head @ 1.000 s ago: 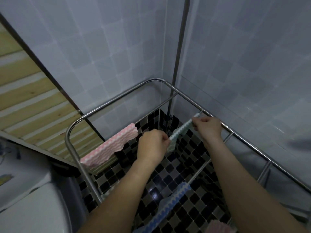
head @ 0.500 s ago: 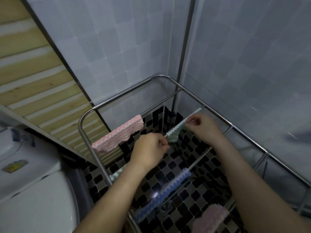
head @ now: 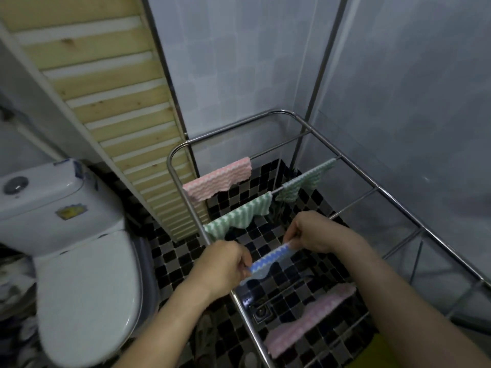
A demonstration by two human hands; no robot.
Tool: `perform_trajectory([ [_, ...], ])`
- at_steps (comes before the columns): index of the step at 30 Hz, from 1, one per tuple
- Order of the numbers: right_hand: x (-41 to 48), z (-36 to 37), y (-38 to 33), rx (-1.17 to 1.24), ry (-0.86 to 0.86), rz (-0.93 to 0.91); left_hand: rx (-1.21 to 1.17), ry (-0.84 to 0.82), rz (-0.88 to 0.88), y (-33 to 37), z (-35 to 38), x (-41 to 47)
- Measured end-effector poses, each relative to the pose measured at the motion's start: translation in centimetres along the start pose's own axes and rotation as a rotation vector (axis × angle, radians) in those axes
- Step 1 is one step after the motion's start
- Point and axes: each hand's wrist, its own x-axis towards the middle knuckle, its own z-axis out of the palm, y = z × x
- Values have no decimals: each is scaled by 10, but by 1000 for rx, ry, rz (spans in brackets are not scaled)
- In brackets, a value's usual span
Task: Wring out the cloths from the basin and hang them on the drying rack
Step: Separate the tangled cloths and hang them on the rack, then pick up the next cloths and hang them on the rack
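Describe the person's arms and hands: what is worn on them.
The left hand and right hand are bare: no gloves, rings, watch or bracelet visible. The left forearm and right forearm are bare too; no sleeve shows.

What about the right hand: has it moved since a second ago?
Yes. The right hand left the far green cloth and came one rail nearer on the rack, now pinching the blue cloth.

No legible text or labels
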Motion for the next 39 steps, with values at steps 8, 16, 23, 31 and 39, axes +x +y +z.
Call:
perform_trajectory([
  [8, -7, 5, -14, -148, 47, 5, -56, 109, 13, -4, 11, -17],
  [16, -26, 15, -76, -4, 319, -154, -408, 518, -89, -25, 2, -74],
  [23, -50, 48, -161, 64, 320, -386, -491, 722, -205, -55, 7, -160],
  [31, -124, 143, -287, 255, 238, -656, -522, 1015, -449, -84, 42, -325],
  [39, -178, 244, -384, 604, -135, -709, -558, 1050, -781, -109, 101, -485],
])
